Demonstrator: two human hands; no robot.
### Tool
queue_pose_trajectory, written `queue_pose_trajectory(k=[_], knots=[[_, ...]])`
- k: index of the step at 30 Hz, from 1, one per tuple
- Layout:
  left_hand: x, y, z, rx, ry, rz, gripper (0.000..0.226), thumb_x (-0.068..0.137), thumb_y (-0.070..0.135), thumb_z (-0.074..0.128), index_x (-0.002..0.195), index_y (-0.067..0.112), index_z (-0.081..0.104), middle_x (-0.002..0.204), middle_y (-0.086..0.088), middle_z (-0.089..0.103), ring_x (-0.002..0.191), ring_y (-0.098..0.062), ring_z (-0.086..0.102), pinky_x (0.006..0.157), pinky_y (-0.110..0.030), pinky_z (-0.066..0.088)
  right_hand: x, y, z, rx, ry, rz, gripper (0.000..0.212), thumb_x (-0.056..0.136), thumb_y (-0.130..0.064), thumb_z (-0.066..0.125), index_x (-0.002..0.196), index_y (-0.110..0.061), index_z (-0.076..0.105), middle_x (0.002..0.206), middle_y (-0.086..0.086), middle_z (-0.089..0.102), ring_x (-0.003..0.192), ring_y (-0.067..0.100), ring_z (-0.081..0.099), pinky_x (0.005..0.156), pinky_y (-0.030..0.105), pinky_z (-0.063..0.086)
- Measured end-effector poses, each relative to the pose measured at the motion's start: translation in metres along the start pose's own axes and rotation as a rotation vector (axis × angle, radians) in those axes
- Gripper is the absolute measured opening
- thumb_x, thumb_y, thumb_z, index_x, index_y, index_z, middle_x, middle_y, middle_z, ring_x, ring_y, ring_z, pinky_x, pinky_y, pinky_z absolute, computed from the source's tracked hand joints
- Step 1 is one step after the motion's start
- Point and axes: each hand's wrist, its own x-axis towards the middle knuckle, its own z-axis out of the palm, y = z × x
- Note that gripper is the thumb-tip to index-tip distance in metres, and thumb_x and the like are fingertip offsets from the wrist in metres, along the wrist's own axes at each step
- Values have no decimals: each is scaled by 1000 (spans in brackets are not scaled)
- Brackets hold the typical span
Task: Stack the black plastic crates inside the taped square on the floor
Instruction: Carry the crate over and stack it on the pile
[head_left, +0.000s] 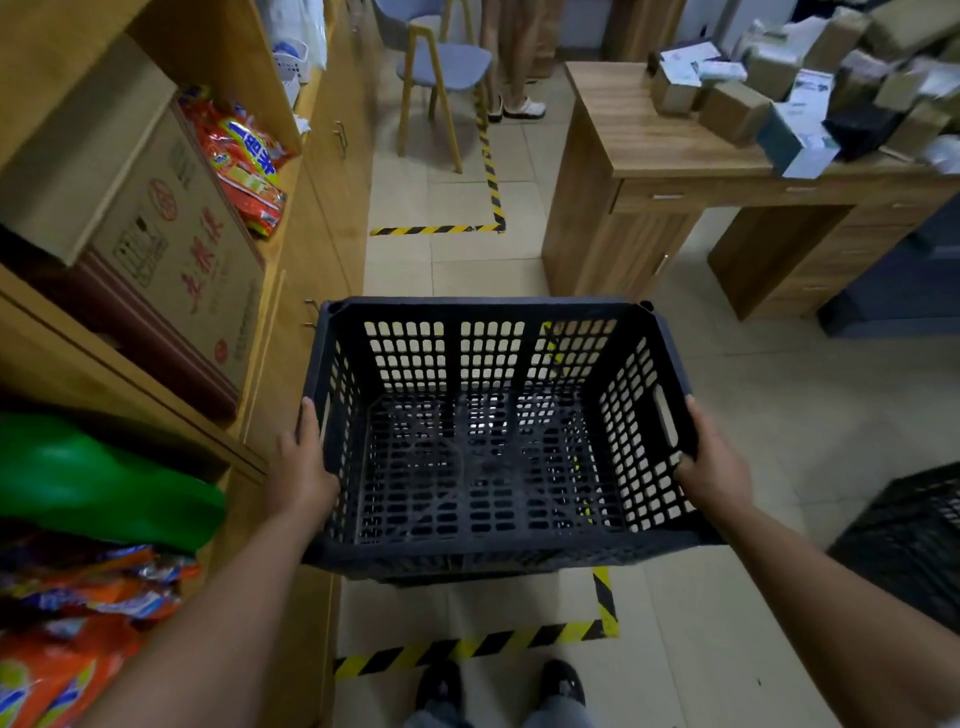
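Note:
I hold an empty black plastic crate (493, 431) with perforated walls in front of me, above the floor. My left hand (301, 467) grips its left wall, fingers curled over the rim. My right hand (714, 467) grips the right wall beside the handle slot. Below the crate, yellow-and-black tape (467, 647) marks the near edge and right corner of a square on the tiled floor. Another black crate (914, 540) stands on the floor at the right edge, outside the tape. Whether a crate sits under the held one is hidden.
Wooden shelving (291, 332) with cardboard boxes, snack bags and a green item lines the left. A wooden desk (675, 161) piled with small boxes stands at the right rear. A chair (441, 67) and a person's legs (514, 62) are beyond a second taped area (488, 171).

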Motion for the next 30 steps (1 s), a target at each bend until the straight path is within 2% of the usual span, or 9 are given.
queue_pose_trajectory(k=[4,6,11,14,17,21,26,30], knots=[[-2,-4,6,6,8,-8,98,87,-2,61,155,28,-4,145,-15,32,75,-24,51,54,-32,41,0,-2,0,-12,20,18,81,82,-5,55,151,-31,21,132,18,55,106,39,60,85,44,50],[-2,-5,7,8,14,-4,99,86,-2,61,155,27,-3,143,-16,34,76,-26,53,57,-35,45,0,-4,-1,-6,31,46,78,82,-6,55,150,-27,22,132,18,56,108,40,59,85,43,49],[-4,-4,8,22,36,1,95,87,1,60,155,27,-2,141,-16,36,82,-28,54,62,-36,45,-8,-5,0,-35,44,126,54,83,-10,52,132,-20,35,112,16,64,89,40,62,69,40,45],[-5,-1,8,17,39,-12,96,87,1,62,155,27,0,142,-17,35,82,-23,47,64,-32,43,-12,0,3,-65,34,125,55,81,-8,51,132,-22,34,102,15,64,82,37,61,64,37,44],[-7,0,5,21,24,-6,96,87,2,62,155,27,-1,143,-17,35,88,-28,54,64,-32,42,-10,3,3,-89,27,86,57,80,-7,50,132,-23,34,96,15,65,78,37,60,64,40,48],[-6,1,-1,5,19,-8,95,88,2,61,155,29,-1,141,-15,37,94,-32,56,69,-39,49,-3,2,-1,-117,33,43,55,83,-7,49,135,-18,36,98,19,64,83,41,60,63,37,41],[-4,2,-6,-8,45,20,93,89,0,57,155,30,-3,136,-13,37,78,-26,54,58,-34,45,4,-1,-1,-120,58,35,54,84,-7,49,135,-18,37,95,20,65,81,40,60,62,35,36],[1,5,-6,33,34,14,94,89,1,57,155,29,-5,138,-13,36,76,-25,55,58,-34,45,8,-2,3,-122,50,50,60,84,-8,49,140,-23,33,99,19,66,85,41,61,64,35,38]])
